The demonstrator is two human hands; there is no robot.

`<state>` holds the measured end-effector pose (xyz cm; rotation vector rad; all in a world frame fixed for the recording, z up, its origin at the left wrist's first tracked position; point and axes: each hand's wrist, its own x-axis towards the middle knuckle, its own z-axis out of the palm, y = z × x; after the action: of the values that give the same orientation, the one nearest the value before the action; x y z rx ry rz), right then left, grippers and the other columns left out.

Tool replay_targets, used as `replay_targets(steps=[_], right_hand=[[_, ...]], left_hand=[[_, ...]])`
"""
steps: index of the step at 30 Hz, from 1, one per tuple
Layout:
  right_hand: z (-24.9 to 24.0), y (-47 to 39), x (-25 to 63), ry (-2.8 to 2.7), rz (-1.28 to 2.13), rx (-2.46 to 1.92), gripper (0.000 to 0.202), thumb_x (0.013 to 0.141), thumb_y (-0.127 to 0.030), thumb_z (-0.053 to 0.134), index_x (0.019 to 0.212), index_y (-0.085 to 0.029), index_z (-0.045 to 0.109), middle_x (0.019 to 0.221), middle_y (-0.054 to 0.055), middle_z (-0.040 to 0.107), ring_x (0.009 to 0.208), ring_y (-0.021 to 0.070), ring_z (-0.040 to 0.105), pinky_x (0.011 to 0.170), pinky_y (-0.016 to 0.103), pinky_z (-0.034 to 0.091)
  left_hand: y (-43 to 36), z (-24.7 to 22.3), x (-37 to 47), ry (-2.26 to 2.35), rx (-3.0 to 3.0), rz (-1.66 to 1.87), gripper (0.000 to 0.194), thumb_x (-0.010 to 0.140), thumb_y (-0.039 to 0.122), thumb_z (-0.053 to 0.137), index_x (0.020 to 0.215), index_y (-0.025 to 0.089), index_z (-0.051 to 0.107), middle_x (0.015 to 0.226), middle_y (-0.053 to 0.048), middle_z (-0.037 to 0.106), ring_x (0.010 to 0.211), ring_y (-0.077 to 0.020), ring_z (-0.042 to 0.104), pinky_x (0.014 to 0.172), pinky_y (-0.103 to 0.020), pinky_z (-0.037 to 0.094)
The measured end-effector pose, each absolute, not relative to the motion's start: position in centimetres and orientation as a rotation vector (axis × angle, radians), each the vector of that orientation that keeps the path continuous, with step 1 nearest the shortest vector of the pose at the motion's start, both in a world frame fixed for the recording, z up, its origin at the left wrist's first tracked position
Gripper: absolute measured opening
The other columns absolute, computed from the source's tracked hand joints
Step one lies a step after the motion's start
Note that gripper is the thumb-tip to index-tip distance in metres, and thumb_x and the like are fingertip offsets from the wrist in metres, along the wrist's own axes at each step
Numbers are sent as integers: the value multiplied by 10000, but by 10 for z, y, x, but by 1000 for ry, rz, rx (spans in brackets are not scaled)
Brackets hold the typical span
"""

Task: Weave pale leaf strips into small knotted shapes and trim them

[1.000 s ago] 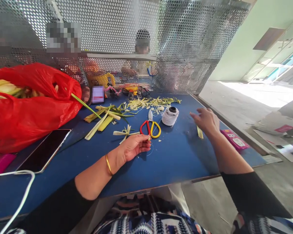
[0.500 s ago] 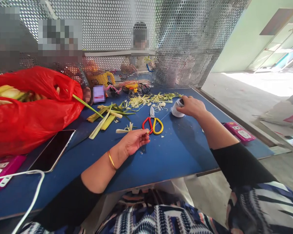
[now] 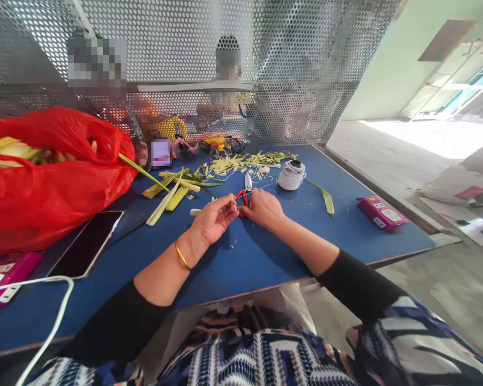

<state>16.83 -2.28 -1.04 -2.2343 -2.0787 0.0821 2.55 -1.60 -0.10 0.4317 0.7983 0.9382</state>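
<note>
My left hand [image 3: 215,220] is closed in a pinch above the blue table, with a tiny pale-green piece [image 3: 233,199] at its fingertips. A thin white thread [image 3: 261,187] runs between these fingertips and the spool of white thread [image 3: 292,176], which stands upright at the right. My right hand [image 3: 264,208] is closed over the handles of a pair of scissors [image 3: 248,181]. One red handle shows in part and the other handle is covered. Whether those fingers grip the scissors or thread is hidden. Pale leaf scraps [image 3: 233,163] lie beyond the hands.
A red plastic bag [image 3: 64,214] of leaves fills the left side, with a phone [image 3: 86,244] beside it. Cut leaf strips [image 3: 173,195] and one strip [image 3: 326,199] lie on the table. A pink packet [image 3: 382,213] sits at right. Perforated metal mesh [image 3: 177,48] stands behind; people are beyond it.
My right hand has left the thread spool and moved left to the scissors beside my left hand. A leaf strip right of the spool is uncovered. My left hand keeps its pinch.
</note>
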Motion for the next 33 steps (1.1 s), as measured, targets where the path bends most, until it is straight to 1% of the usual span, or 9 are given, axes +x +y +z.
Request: replay_targets(steps=[4,7,10,12,17,22,25,30,33], right_hand=[[-6,-16,164,-2104,141,-2339,337,874,-254,499,1155,-101,606,1093,222,720,1020,289,699,758,322,499],[2,-37,178,-2155,177,-2362,347,806,-242,564,1130,-127,613,1030,202,735,971,301,710,702,315,488],[8,-70,207,-2213,267,-2377,474,759,-214,566,1224,-127,583,1045,172,725,932,296,701,650,304,448],[9,-90,231,-2126,394,-2376,683,720,-216,597,1390,-147,486,1003,123,729,890,270,690,650,294,437],[8,-125,280,-1660,1047,-2205,564,700,-416,672,1210,-182,622,571,-49,547,493,157,518,502,277,403],[9,-138,294,-1280,1329,-1828,440,653,-507,775,915,-184,630,631,-40,549,534,106,538,567,261,512],[11,-133,292,-1254,1440,-1726,505,670,-660,728,792,-182,621,651,-34,519,508,79,463,622,304,560],[19,-113,281,-1271,1556,-1696,576,715,-733,636,926,-197,634,733,-4,562,571,122,529,694,339,576],[23,-98,271,-1332,1576,-1755,542,727,-730,636,888,-214,600,715,-12,567,545,120,535,654,324,569]], left_hand=[[-18,2,24,801,438,934,339,960,55,464,663,87,626,554,-3,612,443,-46,565,495,-148,537],[-18,4,23,806,430,931,311,943,56,496,664,90,630,558,-5,609,446,-52,566,492,-154,539],[-19,3,24,827,421,925,290,924,56,534,653,96,631,550,-3,610,448,-52,565,482,-153,533],[-21,-1,25,851,432,906,296,926,54,531,652,91,639,544,-7,615,452,-56,575,480,-153,530],[-21,-11,28,935,489,860,298,910,41,540,641,88,660,511,-11,611,443,-68,582,470,-161,526],[-19,-13,29,989,491,854,307,896,32,551,611,88,648,500,-18,604,426,-75,581,474,-172,529],[-19,-13,29,1014,502,847,277,876,31,581,615,90,652,500,-22,608,420,-78,583,477,-171,528],[-19,-14,30,1013,520,832,270,875,37,581,623,97,655,500,-18,612,427,-75,585,484,-161,528],[-19,-15,30,1014,522,827,237,842,33,622,617,103,654,506,-20,612,425,-78,585,483,-161,526]])
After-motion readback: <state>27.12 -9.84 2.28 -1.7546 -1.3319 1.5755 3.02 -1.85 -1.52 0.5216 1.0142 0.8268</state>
